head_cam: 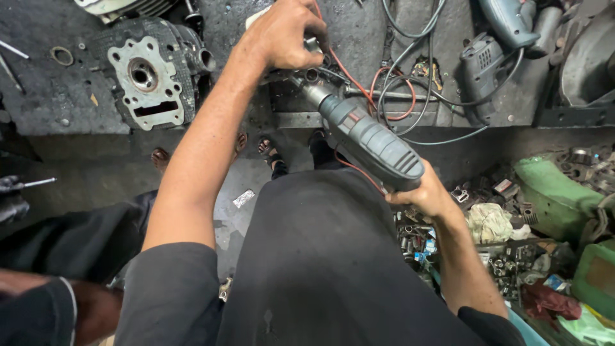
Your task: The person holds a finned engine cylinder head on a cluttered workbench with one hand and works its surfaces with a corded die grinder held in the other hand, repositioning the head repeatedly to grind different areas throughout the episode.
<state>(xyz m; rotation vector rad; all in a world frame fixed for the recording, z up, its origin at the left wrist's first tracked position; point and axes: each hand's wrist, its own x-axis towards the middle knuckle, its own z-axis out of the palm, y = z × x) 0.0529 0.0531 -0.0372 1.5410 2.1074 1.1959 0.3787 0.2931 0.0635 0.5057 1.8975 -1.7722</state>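
Observation:
My right hand (428,195) grips the rear handle of a grey-blue electric drill (366,138), which points away from me toward the bench edge. My left hand (285,33) is closed over a small metal part at the drill's nose on the dark workbench (57,96); the part itself is mostly hidden under the fingers. An orange cable (355,80) runs past the drill's front.
An engine cylinder head (154,74) lies on the bench at left. Two more power tools (493,57) and tangled cables sit at right. A box of small metal parts (500,256) and rags stand on the floor at right. Another person's dark sleeve (38,314) is at lower left.

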